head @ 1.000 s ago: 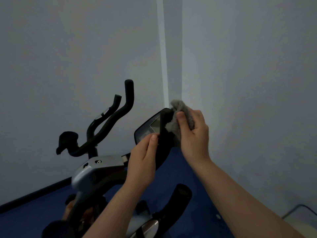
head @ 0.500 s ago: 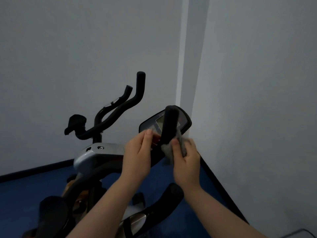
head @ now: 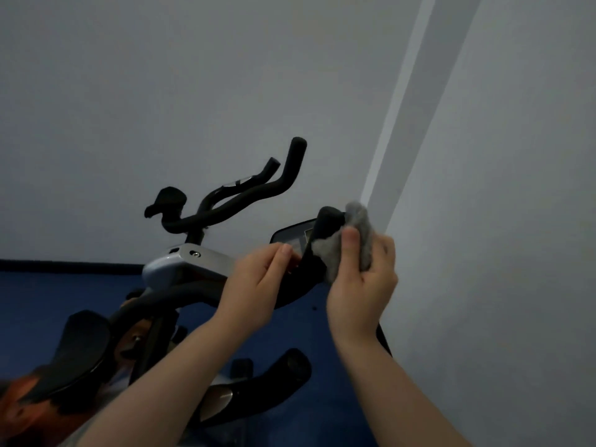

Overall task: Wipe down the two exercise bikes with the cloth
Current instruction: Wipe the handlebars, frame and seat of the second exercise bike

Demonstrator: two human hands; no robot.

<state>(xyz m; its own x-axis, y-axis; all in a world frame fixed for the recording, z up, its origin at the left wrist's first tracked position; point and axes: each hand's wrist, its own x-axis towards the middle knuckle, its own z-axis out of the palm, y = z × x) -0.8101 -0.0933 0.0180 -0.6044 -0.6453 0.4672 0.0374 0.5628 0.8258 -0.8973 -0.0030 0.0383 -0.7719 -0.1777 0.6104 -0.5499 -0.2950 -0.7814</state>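
Note:
A grey cloth (head: 358,233) is bunched in my right hand (head: 361,279), which grips it and presses it against the upright black handlebar grip (head: 325,227) of the near exercise bike. My left hand (head: 258,285) holds the same handlebar lower down, fingers curled round the black bar. Behind the grip sits the bike's console screen (head: 296,237), partly hidden. A second exercise bike (head: 187,259) with a silver housing and curved black handlebars (head: 258,191) stands further back on the left.
Grey walls meet in a corner (head: 387,188) close behind the console. The floor (head: 64,298) is blue with a dark skirting strip. A black saddle (head: 84,346) and an orange frame part (head: 19,404) lie lower left. Another black grip (head: 283,369) juts out below my arms.
My right hand with the cloth has slid back up the grip from its lower part to near its top. The view has swung left and tilted. My left hand stays on the bar.

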